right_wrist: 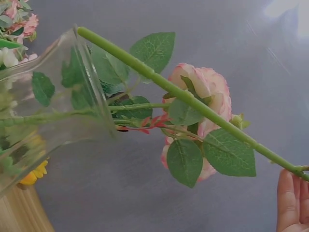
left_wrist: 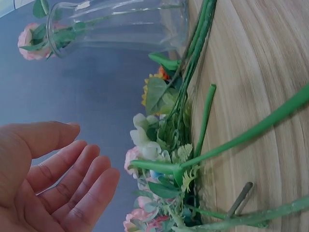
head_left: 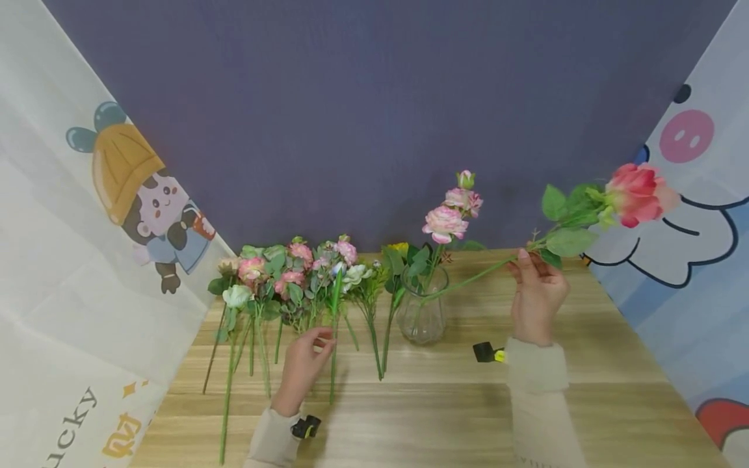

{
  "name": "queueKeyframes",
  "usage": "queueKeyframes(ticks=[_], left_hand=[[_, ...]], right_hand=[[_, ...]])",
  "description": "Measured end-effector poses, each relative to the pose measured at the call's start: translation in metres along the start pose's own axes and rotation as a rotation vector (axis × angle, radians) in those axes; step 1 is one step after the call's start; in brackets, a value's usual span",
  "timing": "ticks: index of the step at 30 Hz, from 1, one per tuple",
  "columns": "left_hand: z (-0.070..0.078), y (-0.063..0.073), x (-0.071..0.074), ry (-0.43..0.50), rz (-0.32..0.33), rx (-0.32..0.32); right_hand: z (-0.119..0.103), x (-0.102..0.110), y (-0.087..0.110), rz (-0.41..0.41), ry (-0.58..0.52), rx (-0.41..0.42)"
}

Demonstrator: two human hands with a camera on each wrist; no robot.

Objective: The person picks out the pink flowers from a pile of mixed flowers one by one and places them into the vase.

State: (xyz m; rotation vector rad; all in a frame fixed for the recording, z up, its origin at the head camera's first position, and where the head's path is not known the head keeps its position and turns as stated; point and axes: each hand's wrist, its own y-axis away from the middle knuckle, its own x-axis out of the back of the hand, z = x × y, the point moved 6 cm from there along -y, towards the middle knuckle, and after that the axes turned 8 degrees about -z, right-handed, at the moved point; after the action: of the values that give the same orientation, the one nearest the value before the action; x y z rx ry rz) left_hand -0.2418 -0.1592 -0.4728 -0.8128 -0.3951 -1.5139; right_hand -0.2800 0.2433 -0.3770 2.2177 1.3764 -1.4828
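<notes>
The coral-pink rose (head_left: 638, 195) leans out to the right, near the back corner of the table (head_left: 433, 416), its stem pinched between the right hand's (head_left: 538, 292) thumb and fingers. The cut end reaches the rim of the glass vase (head_left: 431, 330) (whether inside the mouth or just outside, I can't quite tell). Pink-and-white blooms (head_left: 446, 224) stand upright in the vase, near the back edge. The left hand (head_left: 303, 365) holds nothing, fingers loosely curved and parted from the thumb, near a green stem (head_left: 334, 364). Other flowers (head_left: 289, 283) line the back-left edge, stems forward; wood grain spreads between the forearms.
</notes>
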Motion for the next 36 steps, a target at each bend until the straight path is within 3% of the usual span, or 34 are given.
queueKeyframes(ticks=[16, 20, 36], left_hand=[[-0.010, 0.001, 0.005, -0.014, 0.035, 0.051], [-0.012, 0.001, 0.005, -0.021, 0.036, 0.052], [-0.011, 0.000, 0.004, -0.020, 0.036, 0.044]], right_hand=[[-0.001, 0.000, -0.004, -0.002, 0.004, 0.036], [0.001, 0.001, -0.004, -0.007, 0.049, 0.036], [0.017, 0.003, 0.004, 0.013, 0.160, -0.027]])
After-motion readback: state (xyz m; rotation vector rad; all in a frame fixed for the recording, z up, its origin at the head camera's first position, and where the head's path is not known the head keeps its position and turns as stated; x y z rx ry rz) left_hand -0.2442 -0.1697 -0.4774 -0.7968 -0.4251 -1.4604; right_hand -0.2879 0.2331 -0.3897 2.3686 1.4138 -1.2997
